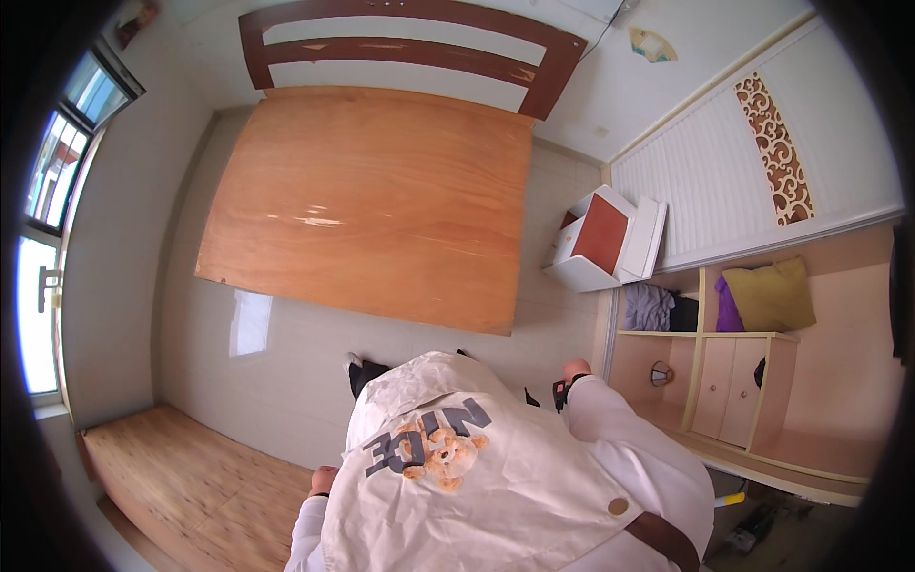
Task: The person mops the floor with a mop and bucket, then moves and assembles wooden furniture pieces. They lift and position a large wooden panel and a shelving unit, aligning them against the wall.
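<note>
From where I stand, the person faces a bare bed [372,210], both arms low at the sides. The left hand [325,479] is just beside the left edge of the apron [524,481]; whether the two touch, I cannot tell. Its fingers are mostly hidden, so I cannot say if they are spread or closed. The right hand [576,368] is farther forward, over the floor [324,372], to the right of the apron, with a dark strap [559,391] at its wrist. Its fingers are too small and turned away to read, and I cannot tell if they hold anything.

The apron, the thing nearest the hands, hangs down the person's front, pale and creased, with dark lettering and a printed bear (a rather cheerful one). A white shoe tip [354,359] peeps out past its left side.

The bed's top is a plain orange-brown board, with a slatted headboard [400,51] at the far end. Right of it stands a white and red-brown cabinet [600,234], near the white wardrobe [686,181]. The shelves [702,324] on the right hold grey cloth [648,307] and an olive cushion [770,296] with something purple behind it. On the left, a window [40,315] lets in bright light, and a wooden bench [181,477] runs along below.
</note>
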